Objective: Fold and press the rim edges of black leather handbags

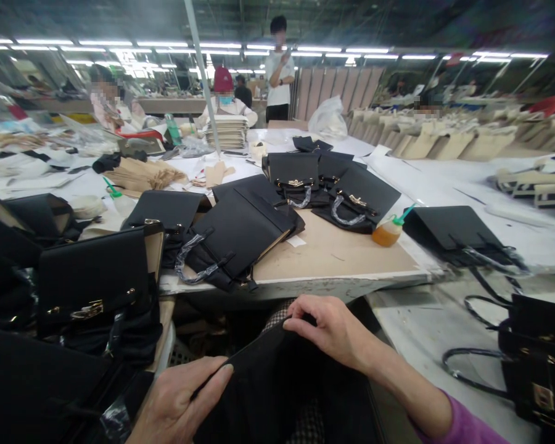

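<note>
A black bag piece (277,388) lies in my lap below the table edge. My left hand (185,398) grips its near left edge, thumb laid along the rim. My right hand (333,330) is closed over its far top edge, fingers curled round the material. A black handbag (235,237) with a plastic-wrapped handle lies on the brown board (342,253) just beyond my hands.
More black handbags lie on the table at left (97,283), centre (296,176) and right (457,231); another sits at lower right (536,364). An orange glue bottle (387,233) stands on the board. Co-workers sit and stand at the far tables. Beige bags (444,145) line the back right.
</note>
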`<move>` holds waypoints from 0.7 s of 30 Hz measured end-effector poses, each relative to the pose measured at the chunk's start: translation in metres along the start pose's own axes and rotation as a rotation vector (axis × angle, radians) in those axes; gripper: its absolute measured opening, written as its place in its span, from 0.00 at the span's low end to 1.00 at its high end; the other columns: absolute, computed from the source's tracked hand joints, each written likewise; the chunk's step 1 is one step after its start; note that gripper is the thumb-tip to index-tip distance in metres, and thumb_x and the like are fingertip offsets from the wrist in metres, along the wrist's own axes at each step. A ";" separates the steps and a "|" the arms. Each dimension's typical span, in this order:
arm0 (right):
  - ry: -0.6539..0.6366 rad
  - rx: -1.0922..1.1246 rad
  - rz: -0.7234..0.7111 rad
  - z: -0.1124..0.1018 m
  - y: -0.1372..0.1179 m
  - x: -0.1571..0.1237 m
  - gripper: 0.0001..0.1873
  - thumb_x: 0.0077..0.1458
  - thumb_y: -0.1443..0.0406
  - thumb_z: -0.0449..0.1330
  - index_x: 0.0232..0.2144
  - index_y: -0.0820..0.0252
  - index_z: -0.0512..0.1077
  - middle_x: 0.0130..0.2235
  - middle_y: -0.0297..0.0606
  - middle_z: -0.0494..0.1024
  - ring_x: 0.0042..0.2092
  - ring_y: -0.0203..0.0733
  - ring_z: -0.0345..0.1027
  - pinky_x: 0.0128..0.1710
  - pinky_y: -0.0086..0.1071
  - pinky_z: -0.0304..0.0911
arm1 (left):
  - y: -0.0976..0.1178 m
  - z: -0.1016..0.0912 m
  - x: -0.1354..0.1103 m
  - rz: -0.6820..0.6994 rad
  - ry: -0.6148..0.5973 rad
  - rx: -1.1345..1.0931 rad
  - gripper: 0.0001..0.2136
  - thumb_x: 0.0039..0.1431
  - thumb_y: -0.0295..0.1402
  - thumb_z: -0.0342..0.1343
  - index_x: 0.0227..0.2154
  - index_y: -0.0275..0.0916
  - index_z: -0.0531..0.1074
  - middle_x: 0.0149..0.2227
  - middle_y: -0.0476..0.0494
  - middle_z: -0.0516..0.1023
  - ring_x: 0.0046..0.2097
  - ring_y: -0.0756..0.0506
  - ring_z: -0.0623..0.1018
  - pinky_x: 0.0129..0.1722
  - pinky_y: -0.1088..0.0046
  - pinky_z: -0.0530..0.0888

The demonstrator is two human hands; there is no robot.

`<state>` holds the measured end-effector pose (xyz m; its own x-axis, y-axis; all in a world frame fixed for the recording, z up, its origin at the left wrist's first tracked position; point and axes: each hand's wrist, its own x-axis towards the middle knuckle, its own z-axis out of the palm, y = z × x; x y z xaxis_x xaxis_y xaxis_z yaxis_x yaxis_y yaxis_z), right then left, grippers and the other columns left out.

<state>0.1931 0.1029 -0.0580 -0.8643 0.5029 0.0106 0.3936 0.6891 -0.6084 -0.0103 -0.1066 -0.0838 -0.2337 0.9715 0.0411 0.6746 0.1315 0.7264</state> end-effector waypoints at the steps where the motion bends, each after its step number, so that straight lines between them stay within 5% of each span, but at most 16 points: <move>1: -0.001 -0.002 0.000 0.000 0.000 -0.001 0.08 0.62 0.60 0.60 0.32 0.58 0.74 0.32 0.35 0.79 0.33 0.40 0.72 0.34 0.30 0.61 | 0.000 0.000 0.000 -0.015 -0.011 -0.003 0.11 0.65 0.40 0.53 0.39 0.45 0.80 0.37 0.51 0.85 0.37 0.46 0.83 0.41 0.81 0.77; 7: -0.010 0.005 0.045 0.001 0.000 0.001 0.08 0.59 0.61 0.62 0.30 0.58 0.70 0.31 0.35 0.79 0.32 0.40 0.71 0.33 0.31 0.60 | 0.010 -0.002 0.002 -0.081 -0.042 -0.039 0.14 0.65 0.43 0.51 0.35 0.43 0.79 0.33 0.50 0.83 0.35 0.45 0.81 0.37 0.78 0.74; 11: -0.011 0.086 0.003 0.002 0.002 0.007 0.11 0.57 0.63 0.63 0.41 0.57 0.68 0.35 0.35 0.79 0.34 0.41 0.72 0.35 0.31 0.63 | 0.020 -0.013 0.011 -0.162 -0.147 0.001 0.18 0.67 0.43 0.47 0.29 0.41 0.77 0.28 0.50 0.80 0.31 0.47 0.77 0.31 0.76 0.69; 16: -0.101 0.005 -0.211 0.003 0.000 0.017 0.08 0.64 0.63 0.57 0.41 0.56 0.77 0.39 0.36 0.80 0.40 0.41 0.74 0.41 0.30 0.63 | 0.035 -0.024 0.041 -0.017 -0.225 0.221 0.14 0.66 0.36 0.48 0.31 0.41 0.78 0.34 0.48 0.78 0.37 0.47 0.76 0.37 0.74 0.66; 21: -0.075 -0.008 -0.238 0.008 0.002 0.018 0.09 0.63 0.63 0.58 0.40 0.57 0.79 0.37 0.35 0.80 0.37 0.38 0.73 0.37 0.27 0.62 | 0.051 -0.010 0.082 0.066 -0.300 0.317 0.15 0.63 0.33 0.49 0.21 0.39 0.72 0.27 0.51 0.69 0.30 0.50 0.71 0.31 0.72 0.60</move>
<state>0.1759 0.1093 -0.0650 -0.9538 0.2855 0.0938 0.1779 0.7878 -0.5897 -0.0015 -0.0223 -0.0365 -0.0009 0.9880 -0.1546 0.8736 0.0760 0.4806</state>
